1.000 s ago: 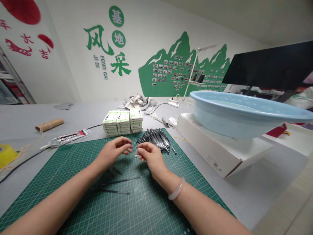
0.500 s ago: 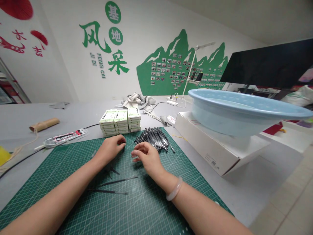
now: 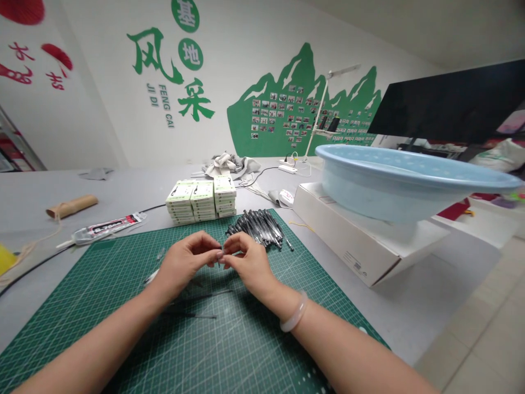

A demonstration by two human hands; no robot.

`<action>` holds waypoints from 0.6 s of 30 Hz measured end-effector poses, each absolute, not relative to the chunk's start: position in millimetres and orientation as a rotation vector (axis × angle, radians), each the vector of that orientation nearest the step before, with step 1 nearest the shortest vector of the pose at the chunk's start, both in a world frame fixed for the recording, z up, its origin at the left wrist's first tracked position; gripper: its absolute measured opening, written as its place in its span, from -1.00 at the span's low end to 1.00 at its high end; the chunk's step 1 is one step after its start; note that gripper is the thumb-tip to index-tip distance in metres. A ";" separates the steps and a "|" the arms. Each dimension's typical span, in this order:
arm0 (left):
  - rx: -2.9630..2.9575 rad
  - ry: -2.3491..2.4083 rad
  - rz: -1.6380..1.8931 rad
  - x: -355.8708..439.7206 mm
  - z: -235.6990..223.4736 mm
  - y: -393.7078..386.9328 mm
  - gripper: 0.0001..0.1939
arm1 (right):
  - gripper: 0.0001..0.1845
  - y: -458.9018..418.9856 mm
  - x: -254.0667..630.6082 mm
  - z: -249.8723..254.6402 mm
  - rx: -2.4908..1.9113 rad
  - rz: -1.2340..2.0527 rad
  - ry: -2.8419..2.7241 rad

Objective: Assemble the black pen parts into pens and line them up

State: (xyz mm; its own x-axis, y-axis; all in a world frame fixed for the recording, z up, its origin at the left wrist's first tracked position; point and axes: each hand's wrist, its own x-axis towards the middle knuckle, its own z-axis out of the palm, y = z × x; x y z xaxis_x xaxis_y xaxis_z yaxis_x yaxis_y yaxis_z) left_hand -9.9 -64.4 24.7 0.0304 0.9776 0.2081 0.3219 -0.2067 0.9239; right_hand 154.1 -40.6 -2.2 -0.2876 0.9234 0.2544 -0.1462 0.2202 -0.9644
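Over the green cutting mat (image 3: 262,350), my left hand (image 3: 186,260) and my right hand (image 3: 251,261) meet fingertip to fingertip. Both are closed in a pinch on something small and thin; its kind is too small to make out. A pile of black and clear pens (image 3: 262,227) lies just beyond my right hand. Thin dark rods like pen refills (image 3: 194,315) rest on the mat below my left hand, partly behind that forearm. A small whitish item (image 3: 151,277) shows beside my left wrist, mostly hidden.
Stacked green-and-white small boxes (image 3: 191,201) stand at the mat's far edge. To the right a blue basin (image 3: 369,191) sits on a white carton (image 3: 348,249). On the left lie a labelled plastic packet (image 3: 106,229) and a brown tube (image 3: 73,207). Crumpled cloth (image 3: 229,164) lies behind.
My hands were apart with loosely curled fingers; now they have come together and pinch at the fingertips. The pens and boxes stay in place. The view has tilted slightly.
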 end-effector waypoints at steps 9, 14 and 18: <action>1.666 1.424 1.189 -7.5 23.6 -67.5 -0.78 | -0.82 -42.9 154.8 -4.2 -0.753 1.282 -1.504; 1.764 1.523 1.230 -5.7 20.4 -72.1 -0.73 | -0.73 -42.8 154.5 -2.3 -0.732 1.329 -1.393; 1.862 1.562 1.254 -4.6 17.4 -76.6 -0.72 | -0.68 -41.7 153.9 -1.4 -0.722 1.390 -1.317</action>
State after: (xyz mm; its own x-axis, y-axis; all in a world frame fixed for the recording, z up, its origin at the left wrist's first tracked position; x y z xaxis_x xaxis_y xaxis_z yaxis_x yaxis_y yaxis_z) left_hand -4.6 -76.6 17.4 -0.0289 0.9274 0.3728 0.5648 -0.2926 0.7716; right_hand 153.9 -41.7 -1.4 -0.2762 0.9348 0.2232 -0.2729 0.1464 -0.9508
